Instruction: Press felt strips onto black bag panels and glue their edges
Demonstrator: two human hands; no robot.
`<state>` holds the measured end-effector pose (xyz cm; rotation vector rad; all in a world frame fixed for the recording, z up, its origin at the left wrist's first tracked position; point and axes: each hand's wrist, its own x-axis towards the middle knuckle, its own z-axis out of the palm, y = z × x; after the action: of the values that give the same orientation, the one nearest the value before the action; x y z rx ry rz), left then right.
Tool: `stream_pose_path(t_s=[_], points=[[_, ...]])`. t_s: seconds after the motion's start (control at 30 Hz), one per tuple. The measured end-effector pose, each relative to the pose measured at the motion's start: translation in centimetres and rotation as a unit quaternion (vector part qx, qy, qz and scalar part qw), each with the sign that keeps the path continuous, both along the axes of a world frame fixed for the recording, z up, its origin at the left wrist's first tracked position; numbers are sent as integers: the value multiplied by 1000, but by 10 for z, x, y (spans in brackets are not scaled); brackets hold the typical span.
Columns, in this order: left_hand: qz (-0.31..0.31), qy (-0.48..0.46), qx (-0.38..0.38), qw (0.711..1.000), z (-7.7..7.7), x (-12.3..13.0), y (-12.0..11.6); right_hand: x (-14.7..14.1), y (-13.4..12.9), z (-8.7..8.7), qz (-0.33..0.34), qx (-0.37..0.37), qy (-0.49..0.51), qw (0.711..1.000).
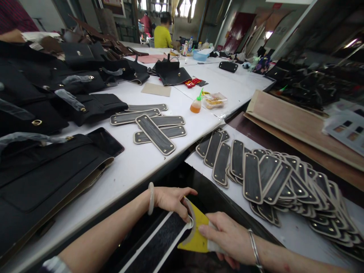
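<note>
My right hand (230, 237) is closed around the pale handle of a yellow scraper (199, 227), whose curved edge meets the end of a long black panel (159, 242) with white borders. That panel slants up from the bottom of the view, close to my body. My left hand (170, 201) grips the panel's far end, thumb pressed on top beside the scraper; its other fingers are partly hidden behind. To the right of my hands lies a big heap of black oblong base pieces (253, 178) with beige edges and metal studs.
Several similar oblong pieces (156, 134) lie on the white table (136, 167). Black bags (42, 170) and a phone (105, 141) are at left. Farther back are a glue bottle (196, 105), a plastic food box (214, 101) and a person in yellow (162, 36). A brown board (301, 129) stands right.
</note>
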<state>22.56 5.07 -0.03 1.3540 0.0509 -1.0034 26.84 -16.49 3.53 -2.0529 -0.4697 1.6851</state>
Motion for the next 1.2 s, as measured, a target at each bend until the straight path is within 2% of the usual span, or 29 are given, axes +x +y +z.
stream_pose_path(t_s=[0.33,0.67,0.83,1.07,1.2], points=[[4,-15,-3,1000,3,-2,1,-7,0,-4,-14,6,10,1000],[10,-15,-21,1000,4,-5,2,-11,-4,-17,-19,-5,51,999],[18,-23,-20,999,2,-6,3,-11,1,-12,-10,-3,67,998],[60,-31,-94,993,-15,-10,1,-10,14,-2,25,-12,49,998],[102,-29,-128,986,-12,-15,5,-15,24,-2,40,-5,49,998]])
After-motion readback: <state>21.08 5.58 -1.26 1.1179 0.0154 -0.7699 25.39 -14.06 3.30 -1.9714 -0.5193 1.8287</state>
